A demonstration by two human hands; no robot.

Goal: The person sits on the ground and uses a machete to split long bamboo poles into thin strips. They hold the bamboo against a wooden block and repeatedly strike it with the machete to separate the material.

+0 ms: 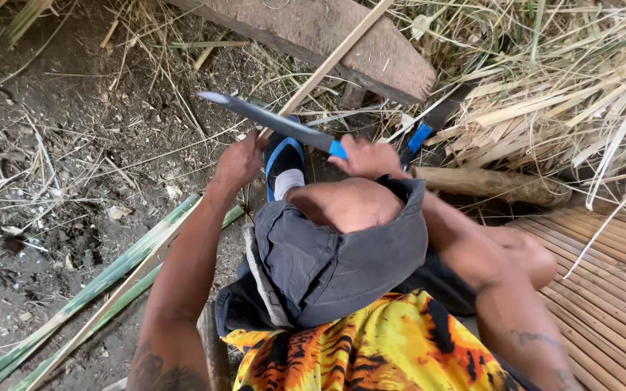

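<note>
My right hand (368,157) grips the blue handle of a long steel knife (269,121); the blade points up and to the left. My left hand (239,161) is closed on a thin pale bamboo strip (331,58) that runs diagonally from the top right down past my left forearm to the lower left. The blade crosses the strip just above my left hand. My bent knee in dark shorts (342,246) sits between my arms.
Green split bamboo lengths (96,289) lie on the dirt at the lower left. A weathered plank (342,36) lies at the top. A heap of dry bamboo shavings (559,94) fills the right, with a log (494,185) below it and a slatted bamboo floor (610,289) beside it.
</note>
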